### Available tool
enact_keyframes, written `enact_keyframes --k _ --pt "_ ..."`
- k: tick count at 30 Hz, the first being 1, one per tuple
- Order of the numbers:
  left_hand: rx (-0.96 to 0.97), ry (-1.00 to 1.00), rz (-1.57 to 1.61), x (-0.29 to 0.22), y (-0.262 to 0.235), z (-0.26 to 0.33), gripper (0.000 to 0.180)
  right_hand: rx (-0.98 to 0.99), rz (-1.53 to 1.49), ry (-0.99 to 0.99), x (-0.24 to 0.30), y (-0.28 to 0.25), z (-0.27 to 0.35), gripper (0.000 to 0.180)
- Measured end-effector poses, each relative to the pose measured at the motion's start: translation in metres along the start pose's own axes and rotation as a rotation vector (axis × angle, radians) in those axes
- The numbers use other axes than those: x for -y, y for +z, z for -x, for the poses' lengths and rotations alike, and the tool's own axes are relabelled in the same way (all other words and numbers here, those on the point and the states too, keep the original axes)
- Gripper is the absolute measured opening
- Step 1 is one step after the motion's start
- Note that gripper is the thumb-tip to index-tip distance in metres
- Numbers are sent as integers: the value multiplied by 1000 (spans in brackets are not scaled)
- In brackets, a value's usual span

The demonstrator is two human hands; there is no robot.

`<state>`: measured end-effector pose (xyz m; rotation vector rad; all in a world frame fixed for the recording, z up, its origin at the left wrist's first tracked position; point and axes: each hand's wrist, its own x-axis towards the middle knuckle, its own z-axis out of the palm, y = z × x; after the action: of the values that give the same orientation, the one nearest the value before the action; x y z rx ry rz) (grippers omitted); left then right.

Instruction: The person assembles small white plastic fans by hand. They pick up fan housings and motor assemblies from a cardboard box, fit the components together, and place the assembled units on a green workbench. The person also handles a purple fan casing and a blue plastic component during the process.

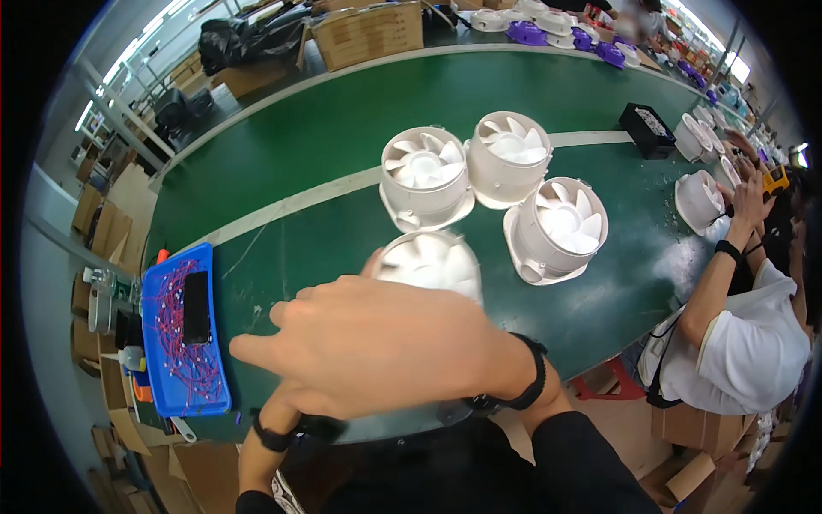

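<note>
In the head view, a blue tray (224, 390) is lying on the green table (300, 111), holding a tangle of red and purple wires (180, 343) and a flat black rectangular object (196, 308). To the right of the tray, a white fan unit (432, 259) is standing with its blades facing up, its lower part hiding behind the right hand (368, 343). That hand is crossing over the left one, one digit pointing toward the tray; whether its other fingers are gripping anything, I cannot tell. The left hand (291, 398) is mostly hiding beneath it, a fingertip showing at the fan unit's tray-facing side; I cannot tell how firmly it is grasping. Farther to the right of the tray, beyond the near unit, three more white fan units (561, 223) are standing in a cluster. Much farther right of the tray, a black box (648, 130) is sitting, and a co-worker (745, 334) in a white shirt is handling another white unit (700, 201).
</note>
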<state>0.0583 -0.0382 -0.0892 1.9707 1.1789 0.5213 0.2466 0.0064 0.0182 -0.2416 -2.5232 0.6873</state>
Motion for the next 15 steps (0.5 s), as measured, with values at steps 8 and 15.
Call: enact_keyframes --k 8,15 --pt "-153 202 -52 4 28 -7 43 265 -68 160 4 -7 -21 47" --pt "99 286 -93 8 88 -41 40 272 -66 209 10 -12 -26 64"
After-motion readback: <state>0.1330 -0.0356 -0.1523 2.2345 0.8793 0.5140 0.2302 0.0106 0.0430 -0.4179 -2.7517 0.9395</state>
